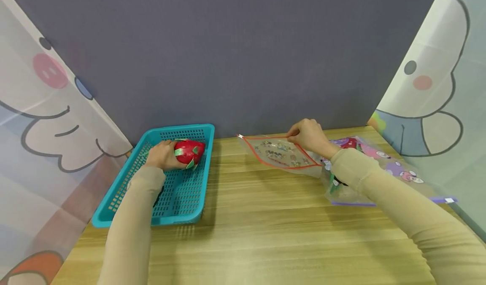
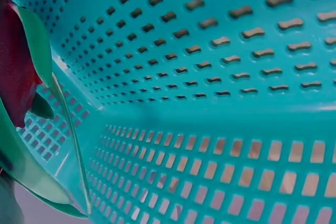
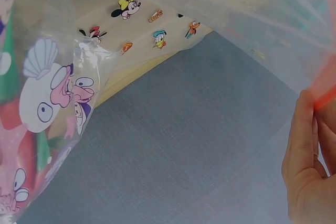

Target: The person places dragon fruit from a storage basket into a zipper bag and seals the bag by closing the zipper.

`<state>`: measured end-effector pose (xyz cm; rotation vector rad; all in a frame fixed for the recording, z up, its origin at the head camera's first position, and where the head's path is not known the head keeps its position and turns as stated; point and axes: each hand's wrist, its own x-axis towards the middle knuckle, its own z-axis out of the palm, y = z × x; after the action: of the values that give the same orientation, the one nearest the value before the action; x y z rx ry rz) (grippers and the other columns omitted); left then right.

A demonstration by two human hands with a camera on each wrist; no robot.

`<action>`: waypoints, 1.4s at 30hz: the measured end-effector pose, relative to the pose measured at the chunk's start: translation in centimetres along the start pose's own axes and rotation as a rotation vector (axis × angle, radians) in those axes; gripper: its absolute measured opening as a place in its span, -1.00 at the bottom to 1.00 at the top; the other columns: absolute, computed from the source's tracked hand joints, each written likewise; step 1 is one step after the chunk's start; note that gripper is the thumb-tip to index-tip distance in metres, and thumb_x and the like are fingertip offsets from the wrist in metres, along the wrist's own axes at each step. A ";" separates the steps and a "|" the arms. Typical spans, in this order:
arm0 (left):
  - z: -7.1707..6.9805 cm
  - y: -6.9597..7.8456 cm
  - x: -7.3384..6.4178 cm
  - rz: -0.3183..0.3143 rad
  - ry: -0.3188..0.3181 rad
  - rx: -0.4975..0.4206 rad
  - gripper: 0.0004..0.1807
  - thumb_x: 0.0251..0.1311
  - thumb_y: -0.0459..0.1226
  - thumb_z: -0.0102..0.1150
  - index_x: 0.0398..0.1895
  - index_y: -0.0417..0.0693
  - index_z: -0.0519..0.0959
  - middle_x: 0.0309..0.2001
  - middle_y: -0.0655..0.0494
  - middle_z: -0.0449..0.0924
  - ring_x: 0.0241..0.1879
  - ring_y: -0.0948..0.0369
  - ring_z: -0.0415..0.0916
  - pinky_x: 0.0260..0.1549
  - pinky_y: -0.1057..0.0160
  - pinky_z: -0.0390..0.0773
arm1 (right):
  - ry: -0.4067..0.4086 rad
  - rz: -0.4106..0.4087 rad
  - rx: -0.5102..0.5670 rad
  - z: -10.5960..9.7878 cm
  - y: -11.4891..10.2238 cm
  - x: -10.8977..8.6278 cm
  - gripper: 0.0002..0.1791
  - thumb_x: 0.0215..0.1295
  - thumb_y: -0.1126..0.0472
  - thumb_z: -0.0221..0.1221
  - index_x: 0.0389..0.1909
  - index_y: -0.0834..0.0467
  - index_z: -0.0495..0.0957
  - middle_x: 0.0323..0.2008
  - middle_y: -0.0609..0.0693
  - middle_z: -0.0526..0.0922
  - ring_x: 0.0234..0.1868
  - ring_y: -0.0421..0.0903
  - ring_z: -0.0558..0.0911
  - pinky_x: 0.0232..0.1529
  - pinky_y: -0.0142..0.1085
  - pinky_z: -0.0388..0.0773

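A red dragon fruit (image 1: 191,151) with green scales is at the far end of the turquoise basket (image 1: 208,171). My left hand (image 1: 163,155) grips it from the left side. In the left wrist view only part of the dragon fruit (image 2: 16,66) shows, beside the basket's perforated wall (image 2: 220,119). To the right, my right hand (image 1: 309,136) pinches the orange-edged rim of a clear zip bag (image 1: 279,152) printed with cartoon figures. The bag is held tilted, its near side lifted over the table. Fingers (image 3: 302,135) at the orange strip show in the right wrist view.
A second clear bag (image 1: 402,167) with a purple zip strip lies at the right, under my right forearm; red and green things show inside it. A grey panel (image 1: 243,57) stands behind the wooden table (image 1: 243,234). Cartoon-printed curtains (image 1: 436,87) flank both sides.
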<state>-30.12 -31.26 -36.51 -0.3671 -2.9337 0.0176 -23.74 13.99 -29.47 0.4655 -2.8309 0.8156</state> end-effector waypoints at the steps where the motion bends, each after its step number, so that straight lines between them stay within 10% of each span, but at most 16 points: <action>1: -0.2 0.1 0.0 0.002 -0.002 0.006 0.02 -0.39 0.22 0.31 0.13 -0.28 0.37 0.00 -0.25 0.46 -0.06 -0.14 0.42 -0.25 -0.15 0.53 | 0.002 0.000 0.002 0.0 0.0 0.0 -0.85 0.16 0.28 0.22 -0.30 0.26 0.68 -0.35 0.17 0.70 -0.40 0.02 0.65 -0.36 -0.12 0.56; 13: -2.7 1.5 -0.4 0.032 -0.052 0.104 0.03 -0.40 0.25 0.29 0.14 -0.25 0.35 0.01 -0.20 0.46 -0.06 -0.11 0.42 -0.25 -0.11 0.55 | -0.010 0.014 0.016 -0.3 0.0 -0.1 -0.83 0.16 0.27 0.21 -0.29 0.27 0.67 -0.32 0.18 0.69 -0.35 0.06 0.65 -0.29 -0.07 0.55; 30: -7.0 3.0 -1.3 0.036 0.085 0.132 -0.06 -0.40 0.20 0.32 0.05 -0.26 0.41 -0.08 -0.15 0.51 -0.09 -0.10 0.43 -0.19 -0.12 0.53 | -0.029 0.061 0.039 0.2 0.8 0.4 -0.82 0.18 0.25 0.19 -0.26 0.25 0.67 -0.30 0.18 0.69 -0.34 0.05 0.63 -0.28 -0.08 0.55; 42: -11.0 7.3 -2.2 -0.020 0.155 0.038 -0.16 -0.41 0.18 0.34 -0.05 -0.20 0.46 -0.19 -0.08 0.53 -0.21 -0.03 0.47 -0.35 -0.10 0.57 | -0.019 0.060 0.050 0.1 1.2 0.5 -0.82 0.18 0.26 0.19 -0.27 0.25 0.67 -0.32 0.17 0.69 -0.33 0.07 0.63 -0.21 -0.01 0.49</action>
<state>-24.25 -24.84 -26.37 -0.3183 -2.7799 0.0396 -24.60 14.78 -30.08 0.3992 -2.8599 0.8989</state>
